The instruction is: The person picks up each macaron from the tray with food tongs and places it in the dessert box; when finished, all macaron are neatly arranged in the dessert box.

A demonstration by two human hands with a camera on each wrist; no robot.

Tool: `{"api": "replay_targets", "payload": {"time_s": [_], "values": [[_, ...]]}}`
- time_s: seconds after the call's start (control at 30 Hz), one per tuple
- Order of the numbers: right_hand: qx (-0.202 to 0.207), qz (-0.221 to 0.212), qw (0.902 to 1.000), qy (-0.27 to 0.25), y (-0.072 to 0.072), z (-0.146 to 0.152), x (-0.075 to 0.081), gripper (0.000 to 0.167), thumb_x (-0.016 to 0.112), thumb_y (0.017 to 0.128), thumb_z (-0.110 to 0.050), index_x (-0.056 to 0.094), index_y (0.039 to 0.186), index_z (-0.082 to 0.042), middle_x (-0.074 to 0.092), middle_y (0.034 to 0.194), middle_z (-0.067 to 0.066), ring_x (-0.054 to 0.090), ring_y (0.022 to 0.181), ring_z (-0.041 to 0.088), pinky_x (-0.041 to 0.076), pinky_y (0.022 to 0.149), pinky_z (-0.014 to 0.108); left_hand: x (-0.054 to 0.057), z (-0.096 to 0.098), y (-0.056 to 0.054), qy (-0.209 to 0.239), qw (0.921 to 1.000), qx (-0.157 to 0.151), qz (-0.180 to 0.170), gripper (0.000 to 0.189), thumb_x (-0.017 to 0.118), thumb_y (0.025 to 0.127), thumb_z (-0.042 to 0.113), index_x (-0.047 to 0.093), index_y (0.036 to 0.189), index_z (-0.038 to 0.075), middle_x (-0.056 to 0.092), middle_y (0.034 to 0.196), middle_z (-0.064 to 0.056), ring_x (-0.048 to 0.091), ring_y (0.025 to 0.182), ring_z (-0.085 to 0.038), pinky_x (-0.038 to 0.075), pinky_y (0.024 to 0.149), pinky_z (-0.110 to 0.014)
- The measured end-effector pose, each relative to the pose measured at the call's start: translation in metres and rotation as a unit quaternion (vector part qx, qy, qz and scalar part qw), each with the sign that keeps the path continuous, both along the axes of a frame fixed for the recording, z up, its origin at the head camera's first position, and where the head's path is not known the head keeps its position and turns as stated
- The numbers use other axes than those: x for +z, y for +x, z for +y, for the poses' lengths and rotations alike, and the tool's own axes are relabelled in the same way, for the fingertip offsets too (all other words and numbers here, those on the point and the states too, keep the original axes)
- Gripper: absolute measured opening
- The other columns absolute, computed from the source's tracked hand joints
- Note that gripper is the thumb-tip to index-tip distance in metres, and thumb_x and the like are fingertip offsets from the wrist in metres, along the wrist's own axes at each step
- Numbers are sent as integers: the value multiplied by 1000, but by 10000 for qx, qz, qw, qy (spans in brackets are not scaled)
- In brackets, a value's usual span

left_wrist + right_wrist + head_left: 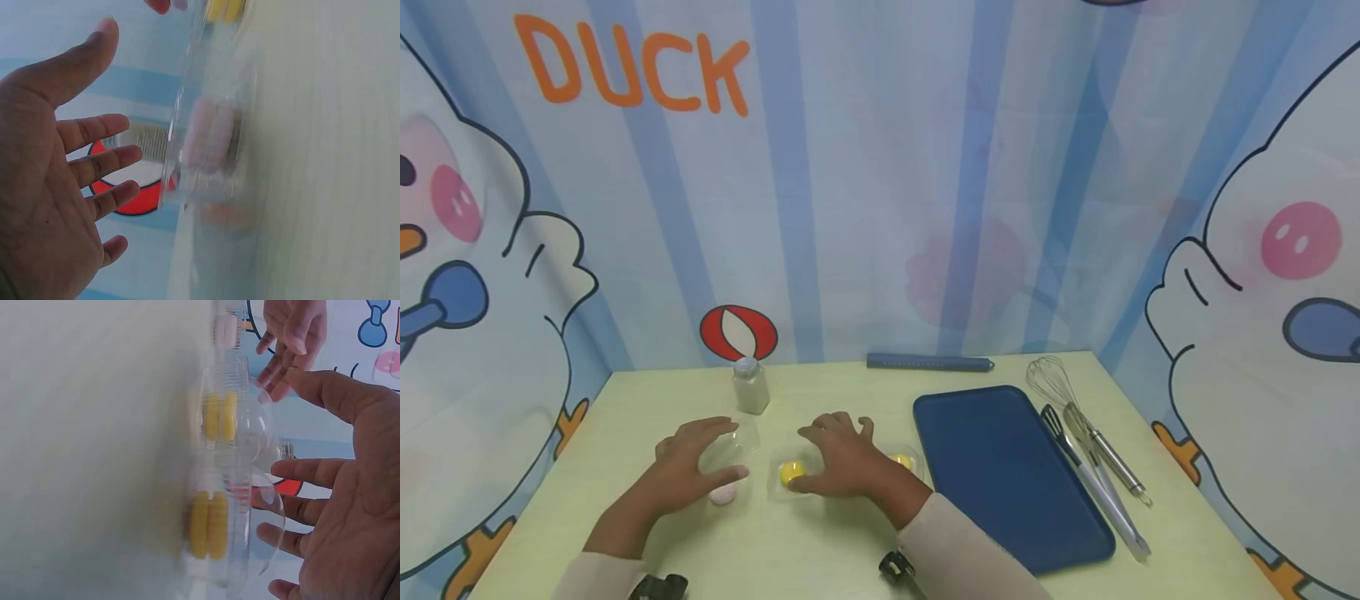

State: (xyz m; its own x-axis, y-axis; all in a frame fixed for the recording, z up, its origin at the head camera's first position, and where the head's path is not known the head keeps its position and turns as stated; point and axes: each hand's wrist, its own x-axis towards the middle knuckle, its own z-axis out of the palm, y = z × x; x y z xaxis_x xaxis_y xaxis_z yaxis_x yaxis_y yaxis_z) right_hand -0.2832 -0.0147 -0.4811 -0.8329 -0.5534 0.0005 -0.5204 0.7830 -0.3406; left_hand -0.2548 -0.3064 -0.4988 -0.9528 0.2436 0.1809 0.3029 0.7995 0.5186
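Observation:
My left hand (681, 471) hovers with spread fingers beside a clear plastic box (178, 134) holding a pink macaron (723, 494). In the left wrist view a gap shows between its fingertips and the box. My right hand (850, 458) reaches over the clear boxes with yellow macarons, its fingers spread and slightly bent. One yellow macaron (792, 473) shows by its thumb, another yellow macaron (901, 460) behind the wrist. The right wrist view shows both, under clear domed lids (265, 519), with the right fingertips right at a dome. Neither hand grips anything.
A shaker jar (750, 387) stands behind the left hand. Right of the boxes lies a dark blue tray (1011, 483). Beyond it are a whisk (1052, 379) and tongs (1105, 496). A long blue box (928, 362) lies at the back edge, before a curtain.

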Motion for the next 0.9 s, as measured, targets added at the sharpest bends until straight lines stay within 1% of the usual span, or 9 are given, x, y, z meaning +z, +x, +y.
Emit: {"api": "replay_targets", "payload": {"time_s": [0.1, 0.2, 0.3, 0.37, 0.43, 0.53, 0.7, 0.83, 0.9], "values": [[-27, -115, 9999, -86, -6, -7, 5, 75, 74, 95, -62, 59, 157, -23, 59, 152, 3, 47, 148, 28, 32, 117, 67, -2, -8, -7, 8, 9999, 104, 9, 69, 83, 95, 45, 61, 149, 8, 58, 157, -25, 47, 148, -53, 34, 103, -75], [-160, -212, 9996, -10, -15, -18, 9, 69, 73, 98, -59, 61, 155, -23, 62, 151, 3, 52, 145, 26, 37, 113, 60, -7, -13, -17, -5, 9998, 201, -8, 67, 81, 96, 45, 62, 147, 7, 58, 157, -27, 49, 147, -55, 36, 103, -78], [-223, -359, 9990, 160, -24, -31, 14, 65, 73, 100, -56, 62, 154, -22, 63, 151, 2, 56, 141, 25, 42, 109, 55, -11, -20, -26, 95, 9991, 377, -154, 67, 80, 98, 45, 61, 148, 5, 56, 157, -28, 49, 147, -57, 36, 109, -82], [-206, -398, 9986, 289, -30, -39, 16, 64, 72, 101, -56, 62, 154, -23, 64, 151, 1, 58, 141, 24, 44, 107, 51, -12, -27, -29, 246, 9980, 525, -263, 67, 79, 99, 44, 60, 149, 3, 57, 156, -30, 52, 145, -57, 40, 112, -81], [-203, -526, 9979, 317, -35, -47, 18, 63, 73, 101, -55, 62, 154, -23, 64, 152, 0, 58, 142, 22, 45, 108, 51, -13, -34, -32, 364, 9963, 667, -396, 69, 78, 100, 44, 58, 151, 1, 56, 157, -31, 54, 143, -56, 44, 113, -77], [-262, -751, 9966, 229, -43, -55, 19, 61, 72, 102, -54, 63, 153, -22, 64, 154, -1, 57, 147, 21, 44, 118, 56, -15, -43, -36, 461, 9939, 785, -621, 73, 77, 100, 46, 57, 153, 0, 56, 157, -32, 56, 141, -56, 49, 112, -73], [-344, -1165, 9926, 60, -52, -67, 16, 60, 72, 102, -54, 63, 152, -21, 64, 157, -1, 53, 153, 21, 37, 129, 66, -23, -53, -39, 560, 9914, 684, -966, 72, 80, 98, 43, 59, 153, 2, 53, 158, -35, 50, 146, -59, 45, 115, -75], [-444, -1317, 9903, 12, -58, -75, 11, 59, 73, 102, -52, 63, 152, -21, 63, 158, -2, 52, 155, 21, 34, 131, 66, -31, -54, -45, 596, 9899, 659, -1106, 71, 83, 95, 44, 63, 152, 6, 51, 163, -32, 42, 152, -61, 38, 119, -79], [-528, -1347, 9895, 33, -59, -77, 11, 58, 73, 102, -50, 63, 152, -21, 63, 158, -3, 52, 155, 21, 35, 131, 65, -34, -54, -50, 588, 9885, 699, -1203, 72, 84, 94, 46, 63, 152, 9, 49, 165, -30, 38, 155, -60, 31, 120, -83]]}}
